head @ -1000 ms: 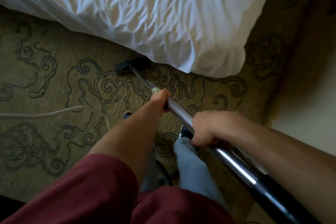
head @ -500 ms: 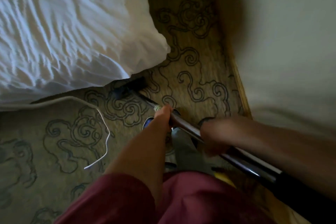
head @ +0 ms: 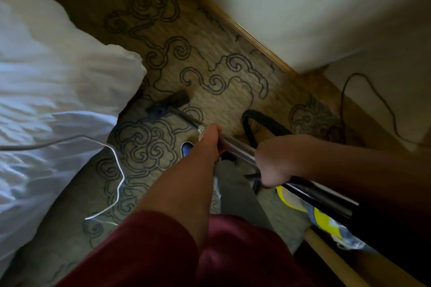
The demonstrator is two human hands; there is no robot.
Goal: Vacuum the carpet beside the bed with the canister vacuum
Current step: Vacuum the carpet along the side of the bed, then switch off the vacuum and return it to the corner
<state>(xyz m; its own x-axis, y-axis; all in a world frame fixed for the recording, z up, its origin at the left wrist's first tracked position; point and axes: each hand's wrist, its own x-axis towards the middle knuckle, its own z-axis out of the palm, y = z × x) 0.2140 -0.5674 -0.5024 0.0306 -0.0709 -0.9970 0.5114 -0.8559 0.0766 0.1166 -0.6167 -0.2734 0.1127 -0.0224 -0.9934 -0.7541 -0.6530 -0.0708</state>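
Head-down view, dim, slightly blurred. Both hands grip metal vacuum wand (head: 235, 148): left hand (head: 208, 137) curled round it nearer floor head, right hand (head: 271, 162) wrapped round it higher up. Floor head (head: 171, 103) sits on patterned carpet (head: 210, 72), just beside bed corner (head: 121, 81). White cord (head: 117, 163) lies on carpet close below bed edge; black hose (head: 258, 121) loops farther from bed. Advice: keep head flat, slow overlapping strokes along bed, steer clear of cord.
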